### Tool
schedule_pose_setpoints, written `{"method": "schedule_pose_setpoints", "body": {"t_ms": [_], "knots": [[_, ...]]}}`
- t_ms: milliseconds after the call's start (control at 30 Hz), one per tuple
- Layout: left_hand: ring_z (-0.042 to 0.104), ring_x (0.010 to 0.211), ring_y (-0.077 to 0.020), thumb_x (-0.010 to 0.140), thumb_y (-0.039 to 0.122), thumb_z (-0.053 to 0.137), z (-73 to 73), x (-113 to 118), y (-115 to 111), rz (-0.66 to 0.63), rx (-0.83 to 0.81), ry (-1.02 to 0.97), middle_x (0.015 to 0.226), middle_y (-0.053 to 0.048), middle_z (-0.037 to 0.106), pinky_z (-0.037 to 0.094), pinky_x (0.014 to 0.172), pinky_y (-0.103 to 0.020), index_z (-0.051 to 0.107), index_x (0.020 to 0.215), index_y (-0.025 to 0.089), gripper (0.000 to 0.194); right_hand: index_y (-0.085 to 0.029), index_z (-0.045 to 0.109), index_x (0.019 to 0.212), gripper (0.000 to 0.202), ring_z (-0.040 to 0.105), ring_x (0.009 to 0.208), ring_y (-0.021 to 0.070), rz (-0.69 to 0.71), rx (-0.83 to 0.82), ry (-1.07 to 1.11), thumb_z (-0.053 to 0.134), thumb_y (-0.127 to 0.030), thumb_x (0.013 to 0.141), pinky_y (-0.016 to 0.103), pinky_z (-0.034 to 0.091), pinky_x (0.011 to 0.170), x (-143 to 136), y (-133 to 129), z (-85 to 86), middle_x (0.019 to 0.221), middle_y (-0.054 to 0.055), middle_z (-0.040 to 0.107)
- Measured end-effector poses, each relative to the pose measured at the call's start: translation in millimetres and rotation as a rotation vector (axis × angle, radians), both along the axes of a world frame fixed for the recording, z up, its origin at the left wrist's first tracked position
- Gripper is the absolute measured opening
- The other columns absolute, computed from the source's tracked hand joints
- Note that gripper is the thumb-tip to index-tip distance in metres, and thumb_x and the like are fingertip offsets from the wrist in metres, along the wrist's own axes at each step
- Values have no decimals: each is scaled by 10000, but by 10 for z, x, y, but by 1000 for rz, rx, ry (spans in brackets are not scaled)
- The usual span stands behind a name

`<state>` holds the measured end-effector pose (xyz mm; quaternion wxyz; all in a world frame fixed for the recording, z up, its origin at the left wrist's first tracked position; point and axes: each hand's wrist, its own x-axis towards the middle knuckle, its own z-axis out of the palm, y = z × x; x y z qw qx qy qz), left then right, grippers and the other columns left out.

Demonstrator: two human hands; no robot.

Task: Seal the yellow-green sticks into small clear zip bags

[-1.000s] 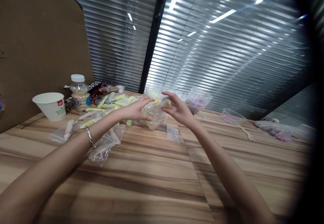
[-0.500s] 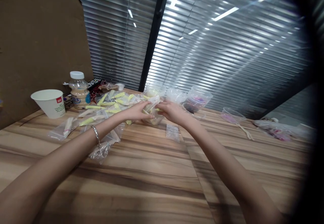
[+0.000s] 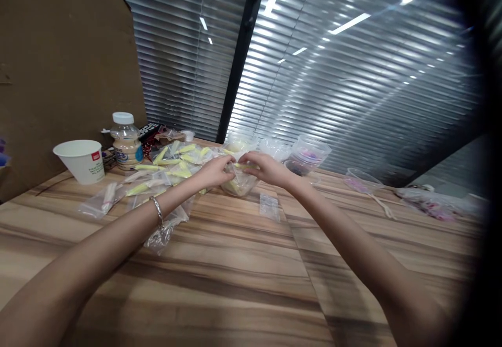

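Both of my hands meet at a clear plastic bowl (image 3: 240, 186) near the middle of the wooden table. My left hand (image 3: 216, 172) is curled at the bowl's left rim, and what its fingers grip is hard to make out. From the right, my right hand (image 3: 269, 169) reaches over the rim, its fingers and thumb bent around a small yellow piece (image 3: 242, 166). Pale yellow contents show through the bowl's side. Left of the hands lie several clear zip bags with long yellow pieces (image 3: 182, 166) in and among them.
A paper cup (image 3: 80, 164) and a white-capped bottle (image 3: 126, 145) stand at the left by a cardboard panel (image 3: 66, 48). Behind my right hand are clear tubs (image 3: 308, 153). A small clear bag (image 3: 269, 206) lies nearer. Farther right are a shallow clear dish (image 3: 363, 179) and a bag with pink bits (image 3: 435, 203).
The clear bag held up between my hands has dropped toward the bowl. My hands have drawn slightly apart, and more of the bowl shows. The view has shifted a little.
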<state>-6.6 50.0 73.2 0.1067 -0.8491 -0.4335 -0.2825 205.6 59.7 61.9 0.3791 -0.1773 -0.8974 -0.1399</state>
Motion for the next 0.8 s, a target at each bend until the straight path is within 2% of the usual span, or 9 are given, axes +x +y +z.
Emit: {"method": "schedule_pose_setpoints", "body": {"t_ms": [100,233,333,400,500,567,633,700,800], "knots": [[500,1130,-166,693,580,474,71,-54,-55,-48,-61,88,1305,-38,452,442,955,-279,383,1276,252,674,-164,580,913,143,524,798,135,-57,75,-99,458,-158,838,247,369,691,-14,-45,-12,897,38,597],[432,1228,-167,620,604,569,177,-158,-117,-130,-127,245,1399,-44,340,409,989,-235,267,1354,267,862,-133,522,663,150,459,674,112,-187,184,-245,440,-68,770,244,308,622,-111,-103,-42,753,37,556],[418,1240,-174,606,570,609,185,-178,-106,-128,-87,277,1387,-43,359,384,1029,-259,285,1348,268,864,-125,506,623,160,456,678,117,-239,214,-308,444,-63,758,251,309,640,-238,-88,-83,731,53,547],[395,1260,-180,624,530,612,157,-156,-102,-107,-41,278,1395,-38,347,358,1062,-292,238,1365,285,866,-124,514,616,170,449,648,118,-262,201,-334,447,-82,766,254,308,624,-312,-46,-99,679,52,534],[331,1312,-196,676,469,580,110,-105,-130,-86,37,304,1458,-42,216,324,1094,-329,150,1385,327,842,-130,519,586,197,412,566,108,-266,147,-384,457,-119,773,252,304,573,-340,15,-77,590,29,502],[305,1329,-203,702,450,556,95,-82,-152,-73,69,355,1478,-36,149,316,1098,-328,194,1371,344,769,-139,569,639,199,442,586,112,-204,109,-402,451,-140,799,250,335,584,-283,12,-44,637,30,543],[328,1313,-189,717,447,537,96,-74,-154,-68,80,396,1463,-31,201,321,1094,-308,236,1360,335,719,-159,634,815,203,516,719,133,-112,99,-363,432,-157,839,260,390,671,-179,-39,-22,827,48,611],[372,1279,-172,726,457,521,105,-79,-134,-76,91,418,1425,-34,292,332,1085,-290,247,1361,313,706,-194,615,1040,263,532,910,163,-56,132,-244,418,-173,868,296,409,791,-62,-110,-36,1045,62,597],[384,1268,-168,734,467,505,100,-84,-95,-76,103,437,1424,-20,297,331,1083,-285,241,1362,331,694,-218,552,1180,351,496,1037,195,-84,175,-25,429,-147,860,352,405,867,50,-152,-129,1130,76,559]]}}
